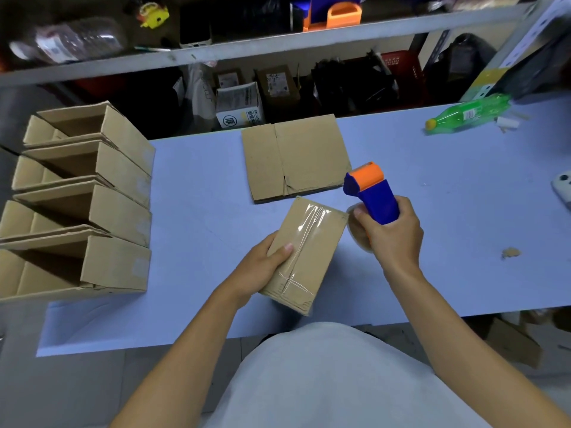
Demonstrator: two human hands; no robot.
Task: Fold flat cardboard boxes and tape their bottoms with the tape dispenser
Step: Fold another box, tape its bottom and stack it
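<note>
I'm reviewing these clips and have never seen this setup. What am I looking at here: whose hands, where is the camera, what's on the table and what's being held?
There is no robot: a person wears a camera on the head, looking down at their own arms. The left hand holds a folded box, its taped bottom facing up. The right hand grips a blue and orange tape dispenser. On the blue table lie flat cardboard waiting to be folded, a row of finished boxes at the left, and a green bottle on its side at the far right.
</note>
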